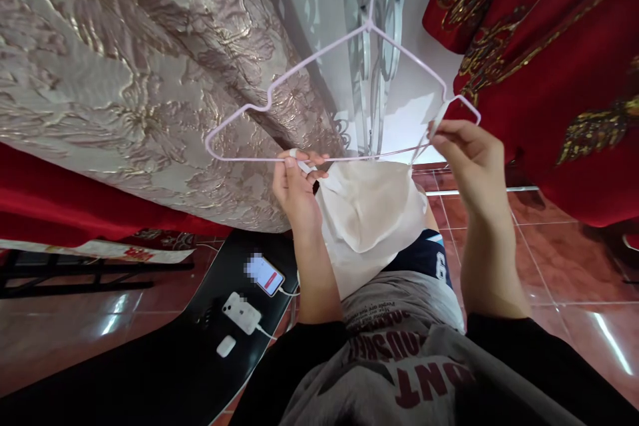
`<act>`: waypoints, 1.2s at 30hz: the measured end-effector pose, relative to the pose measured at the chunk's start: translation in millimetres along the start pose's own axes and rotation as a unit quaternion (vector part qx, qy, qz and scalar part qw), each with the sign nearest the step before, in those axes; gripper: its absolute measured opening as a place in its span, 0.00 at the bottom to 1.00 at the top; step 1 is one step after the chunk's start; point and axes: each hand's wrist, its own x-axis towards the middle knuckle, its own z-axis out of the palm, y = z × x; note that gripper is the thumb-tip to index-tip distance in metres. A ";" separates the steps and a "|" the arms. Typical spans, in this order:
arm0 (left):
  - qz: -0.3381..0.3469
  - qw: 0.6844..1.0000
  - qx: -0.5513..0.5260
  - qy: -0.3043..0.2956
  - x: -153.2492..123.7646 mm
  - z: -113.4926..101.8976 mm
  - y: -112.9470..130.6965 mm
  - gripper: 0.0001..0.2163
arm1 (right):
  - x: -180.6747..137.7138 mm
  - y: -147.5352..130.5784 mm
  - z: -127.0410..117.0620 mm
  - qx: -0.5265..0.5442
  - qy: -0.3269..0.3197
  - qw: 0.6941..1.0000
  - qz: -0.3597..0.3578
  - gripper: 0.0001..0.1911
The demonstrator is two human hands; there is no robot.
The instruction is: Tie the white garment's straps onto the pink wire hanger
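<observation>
A pale lilac wire hanger (259,105) is held up in front of me. My left hand (295,190) is closed on a white strap of a cream garment (369,213) at the hanger's bottom bar. My right hand (466,156) pinches the other white strap at the hanger's right shoulder notch. The garment sags between my hands, below the bar and above my lap.
A beige embossed curtain (124,80) hangs at the left and red embroidered cloth (559,66) at the right. A black seat (174,373) at my lower left carries two phones (241,313) on white cables and a small white case (226,346). The floor (564,266) is glossy red tile.
</observation>
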 end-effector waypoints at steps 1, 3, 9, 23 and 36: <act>-0.001 1.000 -0.001 0.005 -0.3 1.2 -0.2 0.20 | 2.0 -2.9 -0.4 0.012 -0.031 0.999 0.010 0.10; -0.008 1.000 0.003 0.010 0.1 2.9 -0.3 0.20 | 6.0 -9.5 2.0 0.048 -0.054 0.997 0.006 0.08; -0.034 0.999 -0.002 -0.009 6.1 -2.3 1.8 0.21 | 31.8 -6.2 3.8 0.131 0.105 0.977 -0.129 0.18; -0.096 0.992 -0.056 -0.054 -12.6 6.5 -8.3 0.17 | -13.4 -28.0 21.7 -0.042 0.027 0.982 -0.182 0.08; 0.191 0.976 0.068 0.082 24.9 -64.3 16.6 0.17 | -3.8 -28.3 20.7 -0.113 -0.058 0.983 -0.133 0.10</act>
